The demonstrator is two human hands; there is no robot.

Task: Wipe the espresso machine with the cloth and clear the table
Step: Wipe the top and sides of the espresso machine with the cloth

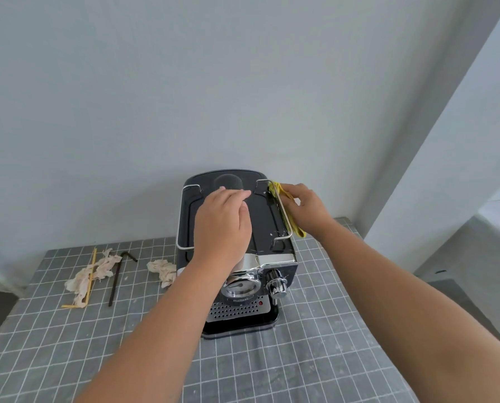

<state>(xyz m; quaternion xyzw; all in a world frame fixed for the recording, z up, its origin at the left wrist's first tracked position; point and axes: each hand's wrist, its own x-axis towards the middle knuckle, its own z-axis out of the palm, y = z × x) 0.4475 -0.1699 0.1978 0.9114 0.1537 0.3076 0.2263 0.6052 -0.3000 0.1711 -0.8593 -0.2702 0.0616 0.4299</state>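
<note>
Wiping the right edge of the espresso machine (237,257) on the grey checked table (315,359).

The left hand (221,225) lies flat on the machine's top, fingers straight and together. The right hand (304,210), the nearer to the job, presses the yellow cloth (294,226) against the right rail (282,212); the cloth's long axis runs front to back, under the fingers. 2 crumpled tissues (92,274), a yellow straw (91,276) and a dark straw (116,279) lie well apart to the left.

We see two bare forearms, no sleeves. Left hand (221,225) & right hand (307,209): no gloves, rings, watch or bands. Short plain nails.
</note>
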